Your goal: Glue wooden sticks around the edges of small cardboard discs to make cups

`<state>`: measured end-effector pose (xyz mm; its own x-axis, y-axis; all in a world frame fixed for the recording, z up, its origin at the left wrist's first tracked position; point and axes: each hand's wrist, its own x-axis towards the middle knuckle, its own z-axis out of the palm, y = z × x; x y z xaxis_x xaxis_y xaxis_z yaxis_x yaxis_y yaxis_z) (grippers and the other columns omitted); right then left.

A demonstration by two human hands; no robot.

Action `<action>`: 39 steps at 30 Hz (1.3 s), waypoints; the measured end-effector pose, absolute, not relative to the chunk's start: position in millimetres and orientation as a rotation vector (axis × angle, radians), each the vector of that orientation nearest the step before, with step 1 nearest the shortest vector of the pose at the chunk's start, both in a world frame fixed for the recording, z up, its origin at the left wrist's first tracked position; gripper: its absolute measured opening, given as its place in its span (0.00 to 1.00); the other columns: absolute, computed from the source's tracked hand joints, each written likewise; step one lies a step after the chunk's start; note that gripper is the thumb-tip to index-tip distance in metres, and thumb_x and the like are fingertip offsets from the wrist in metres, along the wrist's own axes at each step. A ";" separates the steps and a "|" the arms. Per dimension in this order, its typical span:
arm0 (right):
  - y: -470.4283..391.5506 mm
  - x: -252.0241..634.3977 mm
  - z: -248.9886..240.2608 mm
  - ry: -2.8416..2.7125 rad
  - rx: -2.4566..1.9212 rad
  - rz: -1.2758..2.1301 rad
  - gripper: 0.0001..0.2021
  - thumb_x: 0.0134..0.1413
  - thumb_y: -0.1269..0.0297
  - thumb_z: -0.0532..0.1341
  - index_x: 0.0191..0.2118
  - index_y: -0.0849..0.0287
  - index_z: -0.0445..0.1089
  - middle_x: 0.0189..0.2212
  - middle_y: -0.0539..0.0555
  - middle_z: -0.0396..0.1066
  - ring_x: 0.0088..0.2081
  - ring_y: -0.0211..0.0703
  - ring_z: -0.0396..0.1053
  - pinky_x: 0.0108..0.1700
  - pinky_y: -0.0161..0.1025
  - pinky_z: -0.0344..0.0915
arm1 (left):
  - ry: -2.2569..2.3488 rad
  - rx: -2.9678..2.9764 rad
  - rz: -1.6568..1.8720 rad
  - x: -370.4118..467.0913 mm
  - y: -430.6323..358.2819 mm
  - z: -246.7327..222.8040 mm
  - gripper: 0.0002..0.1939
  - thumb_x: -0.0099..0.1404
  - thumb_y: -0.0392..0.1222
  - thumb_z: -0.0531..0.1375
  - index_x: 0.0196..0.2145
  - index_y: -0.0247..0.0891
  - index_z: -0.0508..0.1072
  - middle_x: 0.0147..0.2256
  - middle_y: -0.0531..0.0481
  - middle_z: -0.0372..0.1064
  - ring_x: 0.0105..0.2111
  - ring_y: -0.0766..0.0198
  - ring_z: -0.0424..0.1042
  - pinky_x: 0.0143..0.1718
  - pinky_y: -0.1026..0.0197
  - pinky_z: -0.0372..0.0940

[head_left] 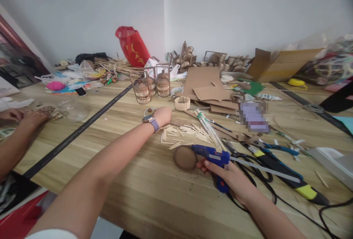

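Note:
My right hand (220, 169) is wrapped round a blue hot glue gun (211, 153), with a long pale glue stick (264, 168) out of its back. Beside its nozzle lies a round brown cardboard piece (185, 158) with a dark, rough rim. My left hand (163, 116) reaches forward, a watch (150, 118) on its wrist; its fingers are hidden from view. Just right of it stands a ring of short wooden sticks (182, 103). Loose wooden sticks (194, 131) are scattered on the table below that hand.
Small lidded stick baskets with handles (163, 84) stand behind. Cardboard sheets (202, 81), a phone (253, 117), pliers (280, 147), a utility knife (292, 178) and black cable (271, 191) lie to the right. Another person's hands (27, 117) are at the left.

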<state>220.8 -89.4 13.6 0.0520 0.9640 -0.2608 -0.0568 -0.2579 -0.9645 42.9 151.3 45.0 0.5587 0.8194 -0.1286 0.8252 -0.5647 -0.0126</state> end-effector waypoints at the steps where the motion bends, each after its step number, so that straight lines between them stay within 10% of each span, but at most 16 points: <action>1: -89.5 220.6 14.2 -0.993 -1.389 1.372 0.20 0.38 0.47 0.71 0.33 0.59 0.78 0.34 0.59 0.79 0.35 0.46 0.72 0.39 0.41 0.66 | 1.395 2.745 -0.199 44.7 149.8 47.0 0.17 0.68 0.45 0.58 0.51 0.36 0.67 0.50 0.43 0.66 0.46 0.56 0.70 0.45 0.49 0.69; 39: -88.3 222.9 19.6 -0.779 -1.277 1.446 0.18 0.34 0.51 0.74 0.29 0.60 0.78 0.30 0.57 0.80 0.30 0.41 0.72 0.34 0.35 0.66 | 0.355 3.044 0.301 117.5 108.6 12.2 0.22 0.60 0.23 0.52 0.46 0.40 0.74 0.48 0.48 0.70 0.50 0.60 0.66 0.53 0.59 0.61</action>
<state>222.9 -88.3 19.6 0.0730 0.9487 -0.3077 -0.2645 -0.2791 -0.9231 117.5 108.6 12.2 0.9544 0.2337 0.1856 0.2216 -0.9715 0.0837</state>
